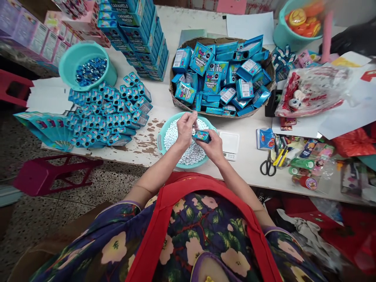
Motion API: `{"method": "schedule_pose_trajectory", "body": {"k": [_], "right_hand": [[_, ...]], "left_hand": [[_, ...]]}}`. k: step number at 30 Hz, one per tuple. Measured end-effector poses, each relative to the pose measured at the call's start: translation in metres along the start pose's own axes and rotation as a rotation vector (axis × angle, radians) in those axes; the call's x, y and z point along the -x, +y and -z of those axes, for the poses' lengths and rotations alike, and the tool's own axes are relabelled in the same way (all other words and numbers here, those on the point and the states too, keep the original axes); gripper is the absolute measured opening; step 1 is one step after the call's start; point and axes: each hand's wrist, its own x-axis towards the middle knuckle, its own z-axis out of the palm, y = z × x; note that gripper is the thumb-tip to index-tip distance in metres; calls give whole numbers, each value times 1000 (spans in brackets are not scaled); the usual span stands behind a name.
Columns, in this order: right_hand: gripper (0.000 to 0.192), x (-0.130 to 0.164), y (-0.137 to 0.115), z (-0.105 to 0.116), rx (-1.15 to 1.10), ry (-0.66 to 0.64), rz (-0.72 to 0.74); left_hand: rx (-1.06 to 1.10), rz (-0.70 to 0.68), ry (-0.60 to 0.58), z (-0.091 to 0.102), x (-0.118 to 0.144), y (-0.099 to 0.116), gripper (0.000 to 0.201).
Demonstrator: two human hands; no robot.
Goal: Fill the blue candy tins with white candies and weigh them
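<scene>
My right hand [214, 145] grips a small blue candy box [201, 136] over a teal bowl [160, 138] full of small white candies [190, 154]. Just left of the box, my left hand [186, 128] has its fingers pinched together above the box's open end; whether they pinch a candy I cannot tell. Behind the bowl a woven basket [176, 102] holds several empty blue boxes [212, 80]. To the left, several filled small boxes [105, 113] stand packed in rows on the white table [164, 98].
A small white scale [229, 144] sits right of the bowl, with scissors [268, 164] and pens beyond. A teal bowl of blue pieces [88, 68] and stacked cartons [141, 35] stand at the back left. Plastic bag [311, 90] at right. Red stools [47, 174] on the floor left.
</scene>
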Motion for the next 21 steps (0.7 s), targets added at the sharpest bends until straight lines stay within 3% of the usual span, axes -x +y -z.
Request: {"method": "schedule_pose_trajectory", "body": {"k": [4,9,13,15,19,21], "right_hand": [[33,-2,4,0,-46,1,-8],[38,0,14,-1,-141,-32,-67],[48,4,22,8,-249,14,-125],[50,6,26,15,-280,32,-130],[49,8,30,25,-254,36,-128],[49,9,32,27,-231,30,-113]], "left_hand": [[50,14,56,0,-1,1,45],[-50,161,-115,1,2,4,47],[-140,28,83,28,-23,-12,47],[-372,-55,111,47,-38,-31,43],[-1059,-181,-176,67,-40,-72,14],[-1352,-193,-260,65,-28,-84,22]]}}
